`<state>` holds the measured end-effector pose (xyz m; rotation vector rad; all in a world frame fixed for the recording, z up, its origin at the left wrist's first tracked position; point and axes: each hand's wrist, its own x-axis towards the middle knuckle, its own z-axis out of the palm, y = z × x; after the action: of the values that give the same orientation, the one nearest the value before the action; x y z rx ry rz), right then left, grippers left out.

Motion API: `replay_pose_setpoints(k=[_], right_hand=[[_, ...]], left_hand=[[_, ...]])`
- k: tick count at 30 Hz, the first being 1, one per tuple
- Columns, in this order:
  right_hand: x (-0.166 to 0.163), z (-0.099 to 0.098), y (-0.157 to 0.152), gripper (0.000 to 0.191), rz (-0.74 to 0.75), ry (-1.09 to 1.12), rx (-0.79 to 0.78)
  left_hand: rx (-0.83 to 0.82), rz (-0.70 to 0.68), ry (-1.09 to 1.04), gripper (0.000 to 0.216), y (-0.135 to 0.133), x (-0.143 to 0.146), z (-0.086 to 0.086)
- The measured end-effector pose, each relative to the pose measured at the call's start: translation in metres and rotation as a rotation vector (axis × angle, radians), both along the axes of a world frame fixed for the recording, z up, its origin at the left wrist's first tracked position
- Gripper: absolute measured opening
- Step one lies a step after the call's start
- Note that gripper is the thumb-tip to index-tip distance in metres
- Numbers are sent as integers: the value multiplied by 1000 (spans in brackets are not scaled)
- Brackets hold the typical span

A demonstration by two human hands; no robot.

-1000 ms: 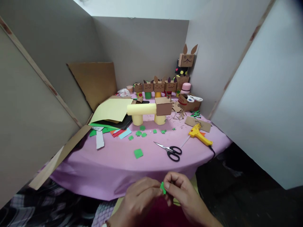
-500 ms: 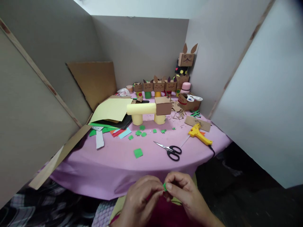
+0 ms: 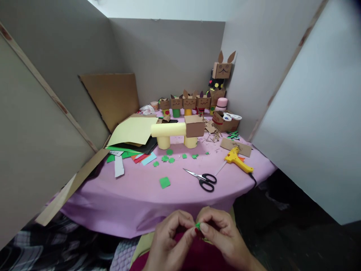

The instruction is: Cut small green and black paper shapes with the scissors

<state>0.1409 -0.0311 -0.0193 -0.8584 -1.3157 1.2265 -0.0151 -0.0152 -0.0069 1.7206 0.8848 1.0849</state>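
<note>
My left hand (image 3: 172,238) and my right hand (image 3: 221,235) meet in front of the table's near edge, fingertips pinched round a small green paper piece (image 3: 197,226). Most of that piece is hidden by the fingers. Beyond them on the pink cloth lies a green paper square (image 3: 164,183). Black-handled scissors (image 3: 203,179) rest to its right, blades slightly apart. Several green flower-shaped cutouts (image 3: 165,159) are scattered farther back. Behind these stands a figure of pale yellow paper tubes (image 3: 168,130) with a brown cardboard box (image 3: 194,126) at its right end.
A yellow glue gun (image 3: 238,160) lies on a cardboard strip (image 3: 225,143) at right. Coloured paper sheets (image 3: 132,130) are stacked at left. Box-headed animal figures (image 3: 189,102) line the back, near a cardboard box (image 3: 225,122) holding white scissors (image 3: 231,117). Grey panels enclose the table.
Both hands have shifted their fingers on the green paper piece, and my left thumb has moved up toward it. The things on the table have not moved.
</note>
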Motion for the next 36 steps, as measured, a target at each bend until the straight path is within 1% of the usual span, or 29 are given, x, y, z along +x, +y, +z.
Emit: replay_pose_setpoints(k=[3,5,9,14,17,19,20,23,24,26,29,31,33,36], right_hand=[[-3,-3,-3,21,-60,-11,23],[-4,-4,-4,21,-94,-60,76],[-4,-4,-4,21,-116,-185,177],[-3,-2,-6,20,-129,-246,201],[-3,-3,-7,16,-139,-283,222],[-4,-5,-7,15,-159,-285,194],[-5,-6,-7,17,-170,-257,148],[-9,-9,-9,23,-184,-78,-60],[-10,-9,-9,24,-183,-23,-116],[-12,-7,-11,26,-180,26,-171],[-13,-5,-11,27,-183,27,-172],[-13,-4,-10,27,-163,29,-165],[-13,-5,-9,27,-144,32,-166],[-13,-6,-9,28,-142,28,-183]], left_hand=[[-57,1,-37,12,-2,2,0],[-81,-5,-60,13,-2,2,0],[-99,-33,-72,12,-2,2,-2],[-127,-2,-82,13,-4,2,-2],[-136,-6,-79,13,-3,2,-3],[-135,4,-80,13,-2,2,-5],[-137,0,-74,13,-1,2,-5],[-138,-43,-40,9,1,0,-4],[-113,-52,-14,8,1,-1,-3],[10,-30,64,11,2,-3,0],[269,4,207,15,3,-6,3],[387,9,267,15,4,-6,3],[456,23,298,15,4,-6,1],[499,38,318,13,3,-5,-1]])
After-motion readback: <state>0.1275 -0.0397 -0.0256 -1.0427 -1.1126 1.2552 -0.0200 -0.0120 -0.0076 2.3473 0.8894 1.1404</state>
